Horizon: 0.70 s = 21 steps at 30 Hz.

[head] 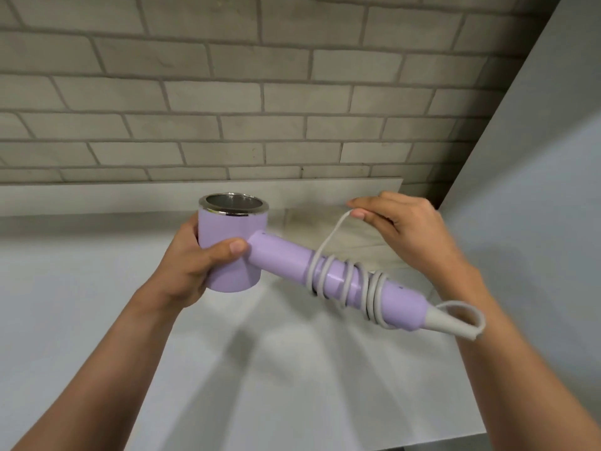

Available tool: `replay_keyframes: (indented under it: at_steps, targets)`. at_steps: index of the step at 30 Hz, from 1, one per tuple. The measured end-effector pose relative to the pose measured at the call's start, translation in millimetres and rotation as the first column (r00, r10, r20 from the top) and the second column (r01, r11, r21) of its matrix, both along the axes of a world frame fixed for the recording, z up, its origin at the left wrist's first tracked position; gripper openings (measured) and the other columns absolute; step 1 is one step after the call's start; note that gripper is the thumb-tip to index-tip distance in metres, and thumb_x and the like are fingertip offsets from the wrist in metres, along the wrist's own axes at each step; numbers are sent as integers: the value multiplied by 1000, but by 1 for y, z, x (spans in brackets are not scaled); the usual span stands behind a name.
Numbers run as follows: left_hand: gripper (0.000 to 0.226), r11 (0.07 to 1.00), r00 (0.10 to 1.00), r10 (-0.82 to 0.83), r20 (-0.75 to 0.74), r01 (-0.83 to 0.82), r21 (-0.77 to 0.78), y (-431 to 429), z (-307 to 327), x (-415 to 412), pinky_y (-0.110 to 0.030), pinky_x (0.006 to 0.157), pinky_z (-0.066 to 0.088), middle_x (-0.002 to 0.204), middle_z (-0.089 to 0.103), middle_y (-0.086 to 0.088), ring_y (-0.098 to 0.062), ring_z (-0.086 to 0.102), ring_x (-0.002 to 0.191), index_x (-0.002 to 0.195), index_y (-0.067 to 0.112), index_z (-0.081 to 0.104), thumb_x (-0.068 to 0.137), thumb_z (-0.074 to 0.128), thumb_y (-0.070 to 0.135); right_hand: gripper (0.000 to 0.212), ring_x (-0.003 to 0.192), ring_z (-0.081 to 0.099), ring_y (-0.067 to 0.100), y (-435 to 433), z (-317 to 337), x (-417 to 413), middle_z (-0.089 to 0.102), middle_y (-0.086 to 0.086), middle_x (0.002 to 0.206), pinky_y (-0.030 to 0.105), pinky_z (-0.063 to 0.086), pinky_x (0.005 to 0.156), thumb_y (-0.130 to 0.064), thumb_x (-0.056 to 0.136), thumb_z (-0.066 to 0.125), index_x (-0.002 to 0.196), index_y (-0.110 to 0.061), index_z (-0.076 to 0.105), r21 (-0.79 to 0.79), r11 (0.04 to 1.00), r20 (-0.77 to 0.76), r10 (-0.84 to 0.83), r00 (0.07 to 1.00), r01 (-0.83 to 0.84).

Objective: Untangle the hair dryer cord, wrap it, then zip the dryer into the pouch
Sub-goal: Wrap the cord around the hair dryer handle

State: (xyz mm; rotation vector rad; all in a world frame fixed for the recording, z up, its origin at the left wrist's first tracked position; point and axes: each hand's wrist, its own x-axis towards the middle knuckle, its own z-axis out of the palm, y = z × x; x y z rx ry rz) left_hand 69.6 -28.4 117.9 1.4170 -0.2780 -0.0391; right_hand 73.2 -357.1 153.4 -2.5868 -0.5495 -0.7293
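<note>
I hold a lilac hair dryer (279, 252) up over the counter, its chrome-rimmed barrel pointing upward and its handle slanting down to the right. My left hand (198, 262) grips the barrel from the left, thumb across its front. A grey cord (351, 281) winds in several coils round the lower handle, and a loop of it sticks out past the handle's end. My right hand (400, 229) pinches the free stretch of cord above the handle, pulling it taut up from the coils. No pouch is in view.
A pale grey counter (292, 369) lies below my hands, with a low ledge (130, 196) at its back. Behind rises a grey brick wall (260, 92). A plain wall (536, 190) closes the right side.
</note>
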Motion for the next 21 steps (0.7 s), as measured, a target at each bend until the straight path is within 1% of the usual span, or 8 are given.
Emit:
replay_keyframes:
  at_steps: [4,6,9,11,14,17,18,21]
  targets:
    - [41,995,999,30,-13,-31,-98,-9,7,-2,-29,68,61,90,78,3,-14,74,81,95,25,80,55,81,35,40,103,72,25,10,-33,-10,76,4,110,44,58,88,-45,98,52,123,-22,72,32,999,-208,26,978,-20]
    - [52,984,993,110,-34,-114,-139,-13,10,-1,-30,67,61,92,77,3,-15,74,81,105,20,73,56,81,37,35,102,70,22,17,-53,-20,73,5,110,42,58,89,-37,94,58,126,-24,65,4,1000,-206,16,978,-15]
    - [70,963,974,218,-58,-225,-146,-16,15,2,-30,70,60,98,76,3,-17,73,86,115,15,66,55,87,45,49,103,65,16,46,-52,-37,70,-13,113,41,55,86,-66,99,34,124,-36,62,13,996,-336,83,938,-84]
    - [69,940,950,305,-73,-312,-137,-16,14,5,-31,73,60,104,75,1,-18,72,91,119,17,67,59,85,46,54,100,65,20,62,-52,-51,68,-11,110,44,55,82,-65,101,28,123,-29,60,-18,987,-374,140,917,-158]
    - [73,889,893,446,-59,-450,-85,-16,9,10,-34,78,58,111,74,2,-16,71,94,123,19,65,59,86,50,44,86,60,20,69,-48,-65,65,-9,94,44,55,81,-54,107,36,120,-17,57,69,973,-460,227,858,-220]
    - [74,833,833,553,-21,-553,-4,-19,4,11,-30,74,54,110,72,7,-9,69,90,121,21,62,58,87,51,33,81,59,10,67,-32,-73,61,-31,82,21,50,76,-42,109,43,135,-26,55,110,965,-586,256,769,-238]
    - [72,815,815,579,-6,-579,20,-20,2,10,-30,74,54,110,71,9,-7,69,89,121,22,61,60,87,50,32,80,59,11,65,-26,-76,62,-27,80,17,48,72,-39,110,44,139,-30,54,123,962,-615,266,742,-243]
    - [68,772,781,621,67,-625,116,-19,-6,9,-36,84,58,114,68,13,-8,68,100,122,27,57,65,90,47,30,77,60,17,55,-14,-86,63,-1,79,25,50,73,-38,109,44,138,-37,54,133,960,-643,272,716,-245]
